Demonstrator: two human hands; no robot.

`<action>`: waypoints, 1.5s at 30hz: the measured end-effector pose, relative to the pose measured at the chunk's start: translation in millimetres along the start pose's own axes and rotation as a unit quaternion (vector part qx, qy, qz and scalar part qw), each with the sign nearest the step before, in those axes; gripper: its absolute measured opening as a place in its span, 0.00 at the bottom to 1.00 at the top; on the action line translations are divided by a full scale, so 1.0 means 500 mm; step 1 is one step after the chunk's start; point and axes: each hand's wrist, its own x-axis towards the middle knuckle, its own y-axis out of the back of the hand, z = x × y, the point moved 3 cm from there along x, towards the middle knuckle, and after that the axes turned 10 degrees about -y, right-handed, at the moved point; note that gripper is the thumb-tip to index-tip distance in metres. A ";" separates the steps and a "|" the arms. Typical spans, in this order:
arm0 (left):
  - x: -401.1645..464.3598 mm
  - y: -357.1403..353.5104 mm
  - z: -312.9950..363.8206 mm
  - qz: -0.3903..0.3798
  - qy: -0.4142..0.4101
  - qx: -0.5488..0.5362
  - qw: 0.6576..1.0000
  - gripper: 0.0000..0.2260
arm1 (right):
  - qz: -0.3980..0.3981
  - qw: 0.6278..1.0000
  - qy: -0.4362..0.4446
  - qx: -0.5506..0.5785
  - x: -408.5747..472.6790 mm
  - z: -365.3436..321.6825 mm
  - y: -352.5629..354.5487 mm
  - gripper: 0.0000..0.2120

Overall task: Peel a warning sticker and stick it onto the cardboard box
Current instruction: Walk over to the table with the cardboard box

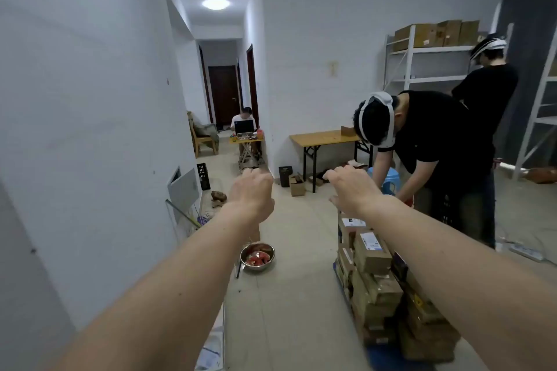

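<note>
Cardboard boxes (373, 256) sat stacked on the floor at lower right, under the right forearm; no warning sticker or sticker sheet showed anywhere in view. Both arms were stretched fwd at chest height, backs of hands to the camera. Left hand (251, 190) and right hand (351, 187) were both empty, fingers loosely curled down, gripping nothing. Hands were well apart from each other and above the boxes, not touching them.

Judgement: task looked barely begun, w/ nothing peeled and nothing stuck. To do the step well, prob. find the sticker sheet first, then lower hands toward the stack. Pick a box w/ a bare, flat face; several top ones carried white labels (370, 241) already, so avoid covering those. Peel from a corner w/ a fingernail, keep the sticker flat, and press from one edge across to avoid creases.

A steel bowl (257, 256) w/ red pieces sat on the floor between the arms; best not to kick it.
</note>
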 end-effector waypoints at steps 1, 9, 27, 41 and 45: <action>0.003 -0.004 -0.006 -0.012 0.005 0.001 1.000 0.17 | -0.008 1.000 -0.005 -0.008 0.004 -0.004 -0.005 0.17; 0.061 -0.070 -0.043 -0.021 0.014 -0.041 0.999 0.20 | -0.065 0.998 -0.002 -0.024 0.093 -0.005 -0.057 0.18; 0.477 -0.214 -0.058 -0.001 0.018 -0.016 1.000 0.31 | -0.081 0.996 -0.003 0.023 0.467 0.159 -0.207 0.23; 0.784 -0.416 -0.222 -0.050 0.013 -0.069 0.996 0.33 | -0.132 0.991 -0.025 0.023 0.807 0.164 -0.395 0.25; 0.905 -0.468 -0.320 -0.066 0.003 -0.069 0.995 0.34 | -0.147 0.988 -0.031 0.028 0.960 0.134 -0.440 0.25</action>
